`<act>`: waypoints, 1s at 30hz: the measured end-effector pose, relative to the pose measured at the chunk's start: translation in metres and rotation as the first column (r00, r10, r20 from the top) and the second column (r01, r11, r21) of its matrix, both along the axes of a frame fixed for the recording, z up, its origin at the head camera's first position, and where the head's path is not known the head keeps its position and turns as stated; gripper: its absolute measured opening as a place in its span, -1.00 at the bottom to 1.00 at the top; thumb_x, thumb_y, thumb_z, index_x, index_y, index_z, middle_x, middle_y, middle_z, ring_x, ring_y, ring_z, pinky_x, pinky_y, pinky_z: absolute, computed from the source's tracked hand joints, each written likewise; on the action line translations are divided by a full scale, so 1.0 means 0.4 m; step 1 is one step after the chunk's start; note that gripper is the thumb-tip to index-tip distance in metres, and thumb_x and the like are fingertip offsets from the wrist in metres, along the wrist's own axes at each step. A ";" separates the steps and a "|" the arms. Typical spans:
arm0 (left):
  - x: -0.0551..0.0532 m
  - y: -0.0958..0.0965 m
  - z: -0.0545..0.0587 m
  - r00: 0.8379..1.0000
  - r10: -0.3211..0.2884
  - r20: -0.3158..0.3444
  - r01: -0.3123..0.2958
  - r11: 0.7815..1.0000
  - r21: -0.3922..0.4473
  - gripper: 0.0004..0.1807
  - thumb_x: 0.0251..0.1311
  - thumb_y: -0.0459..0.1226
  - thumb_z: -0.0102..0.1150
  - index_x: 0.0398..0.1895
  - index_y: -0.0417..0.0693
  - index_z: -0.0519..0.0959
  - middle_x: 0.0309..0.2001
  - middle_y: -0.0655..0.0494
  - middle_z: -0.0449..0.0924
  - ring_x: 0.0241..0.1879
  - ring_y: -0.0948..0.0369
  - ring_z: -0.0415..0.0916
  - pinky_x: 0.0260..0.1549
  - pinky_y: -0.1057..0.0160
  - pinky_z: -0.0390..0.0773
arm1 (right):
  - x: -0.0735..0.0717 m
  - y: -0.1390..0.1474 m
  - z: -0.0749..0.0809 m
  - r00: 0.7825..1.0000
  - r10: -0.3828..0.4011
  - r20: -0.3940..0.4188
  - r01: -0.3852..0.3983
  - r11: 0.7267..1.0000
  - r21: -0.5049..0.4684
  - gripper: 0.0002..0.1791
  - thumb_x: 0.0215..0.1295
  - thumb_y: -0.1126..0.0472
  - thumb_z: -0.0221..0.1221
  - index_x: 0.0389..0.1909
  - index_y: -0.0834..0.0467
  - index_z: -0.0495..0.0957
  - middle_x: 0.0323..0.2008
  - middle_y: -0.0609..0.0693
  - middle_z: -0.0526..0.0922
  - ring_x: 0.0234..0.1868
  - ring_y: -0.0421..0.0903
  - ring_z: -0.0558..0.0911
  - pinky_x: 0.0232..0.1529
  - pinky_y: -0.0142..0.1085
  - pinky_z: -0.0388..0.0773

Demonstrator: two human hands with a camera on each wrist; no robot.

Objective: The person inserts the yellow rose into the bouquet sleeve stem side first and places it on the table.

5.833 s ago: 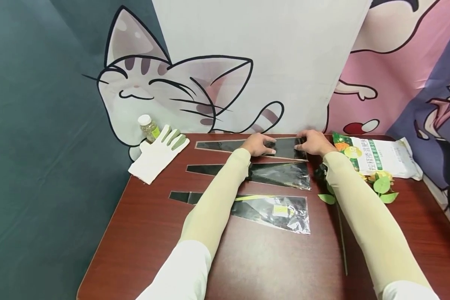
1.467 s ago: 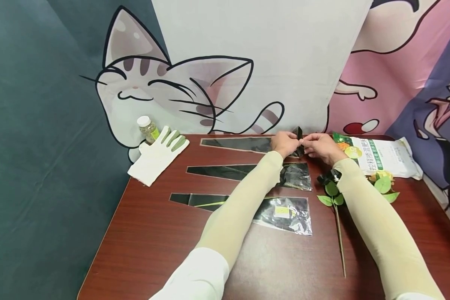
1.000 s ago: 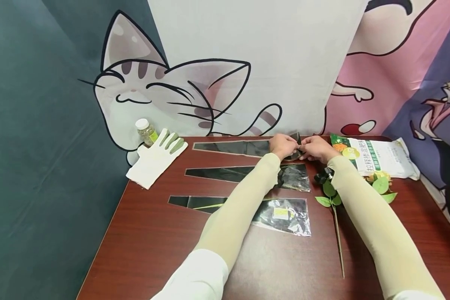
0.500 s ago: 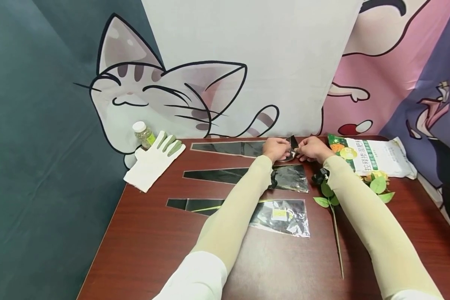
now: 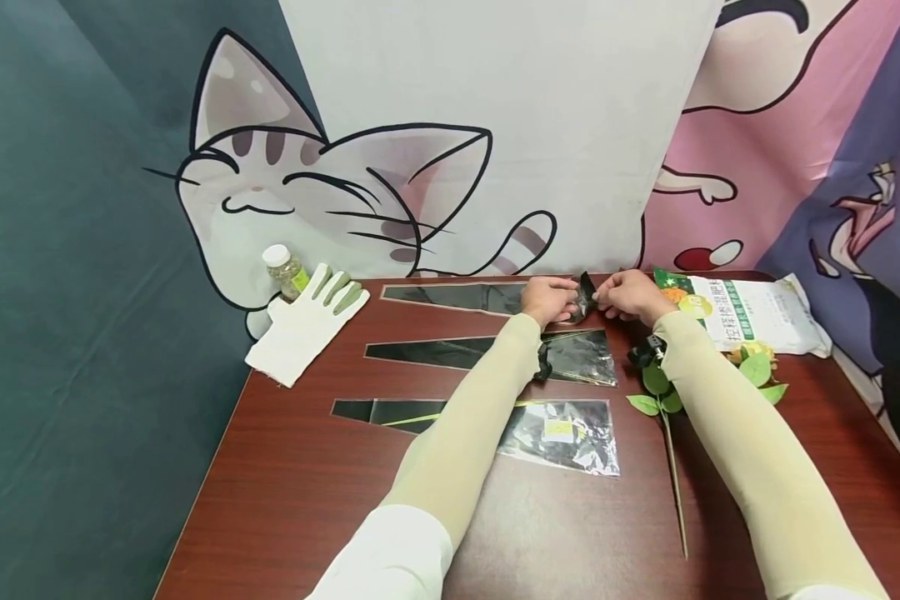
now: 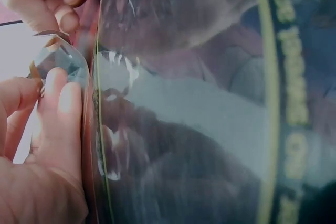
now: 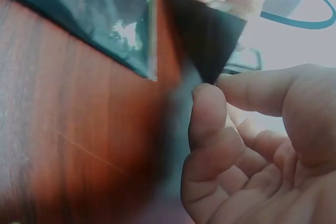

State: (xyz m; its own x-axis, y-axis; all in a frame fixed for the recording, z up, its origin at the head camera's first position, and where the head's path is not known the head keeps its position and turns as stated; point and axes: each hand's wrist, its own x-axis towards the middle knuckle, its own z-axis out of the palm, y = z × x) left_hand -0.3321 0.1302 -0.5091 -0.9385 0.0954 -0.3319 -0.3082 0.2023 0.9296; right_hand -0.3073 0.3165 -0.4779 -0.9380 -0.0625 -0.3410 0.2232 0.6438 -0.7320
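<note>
Three tapered dark plastic flower sleeves lie on the table with their narrow ends to the left. At the wide right end of the back sleeve [image 5: 450,296], my left hand [image 5: 546,300] holds the film between thumb and fingers. Just right of it, my right hand [image 5: 630,296] pinches a raised corner of that sleeve; the right wrist view shows the black corner [image 7: 202,35] between thumb and forefinger. The middle sleeve [image 5: 420,352] and front sleeve [image 5: 562,429] lie flat, partly hidden under my left arm. Yellow lettering shows on the clear film [image 6: 184,103] in the left wrist view.
Artificial flowers with green leaves and a long stem [image 5: 671,475] lie by my right forearm. A white and green printed bag [image 5: 765,312] stands at the back right. At the back left, a white glove [image 5: 307,333] leans by a capped jar [image 5: 287,271].
Earlier my hands lay apart on the back sleeve; they have come together at its right end, where the film is lifted. Lately they have drawn slightly apart, and the head view has shifted.
</note>
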 end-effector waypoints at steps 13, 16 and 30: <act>-0.005 -0.007 0.001 0.999 -0.020 -0.038 0.021 0.999 0.030 -0.89 0.26 -0.31 0.49 -0.26 0.14 0.89 -0.48 0.22 0.79 -0.48 0.23 0.80 -0.47 0.27 0.81 | 0.055 0.003 0.063 0.996 -0.025 -0.086 0.022 0.999 -0.041 -0.64 0.53 0.05 0.25 0.06 0.28 0.60 -0.19 0.08 0.78 -0.25 -0.03 0.76 -0.27 -0.15 0.71; -0.006 -0.008 -0.001 0.999 -0.028 -0.044 0.030 0.999 0.033 -0.88 0.26 -0.30 0.48 -0.24 0.15 0.88 -0.45 0.23 0.80 -0.48 0.24 0.79 -0.51 0.31 0.79 | 0.076 0.002 0.077 0.993 -0.020 -0.120 0.016 0.999 -0.035 -0.62 0.54 0.01 0.25 0.07 0.25 0.60 -0.11 0.17 0.79 -0.24 -0.02 0.77 -0.21 -0.09 0.73; 0.017 -0.010 0.015 0.997 -0.068 -0.035 0.068 0.998 0.001 -0.87 0.33 -0.27 0.45 -0.16 0.17 0.88 -0.36 0.25 0.82 -0.38 0.23 0.81 -0.40 0.31 0.81 | 0.227 -0.006 0.118 0.966 0.065 -0.252 -0.072 0.997 -0.017 -0.56 0.53 0.04 0.27 0.22 0.26 0.58 -0.08 0.25 0.80 -0.27 -0.06 0.79 -0.32 -0.22 0.77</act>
State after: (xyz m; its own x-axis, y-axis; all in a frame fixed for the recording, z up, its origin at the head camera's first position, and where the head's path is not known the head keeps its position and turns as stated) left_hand -0.3254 0.1261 -0.5029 -0.9409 0.1603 -0.2984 -0.2606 0.2200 0.9400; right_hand -0.2167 0.3143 -0.4309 -0.9865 -0.1350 -0.0929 -0.0133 0.6310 -0.7757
